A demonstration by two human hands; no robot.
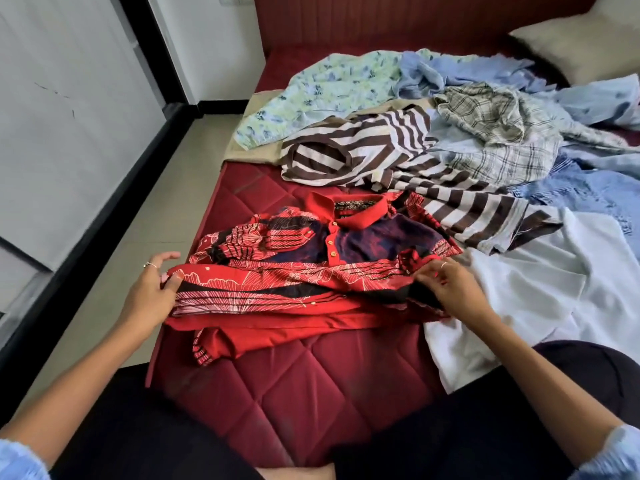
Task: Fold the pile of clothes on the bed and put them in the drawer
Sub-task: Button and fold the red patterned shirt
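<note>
Nearest the camera, dark-clad legs (pixel 485 427) are seen on the quilted maroon bed (pixel 294 393), with pale blue cuffs (pixel 613 452) at the frame's lower corners. Just beyond, the red patterned polo shirt (pixel 311 282) is laid flat on the bed, collar away from the person, its lower part doubled up into a fold across the chest. The fold's left end is pinched by the left hand (pixel 152 289) between thumb and curled fingers, the index finger lifted clear; a ring is worn on it. The fold's right end is gripped by the right hand (pixel 450 285), fingers curled into the cloth, a ring seen there too. Beside the right hand, a white garment (pixel 554 299) is spread on the bed, touching the polo's edge. Further off, the unfolded pile is heaped: a brown-and-white striped shirt (pixel 381 150) just behind the polo's collar, a plaid shirt (pixel 491 133) overlapping it, denim (pixel 588 192) at the right, a floral garment (pixel 329 88) and pale blue shirts (pixel 467 71) behind. A pillow (pixel 581 39) is seen in the far corner. Tiled floor (pixel 156 209) runs along the left.
</note>
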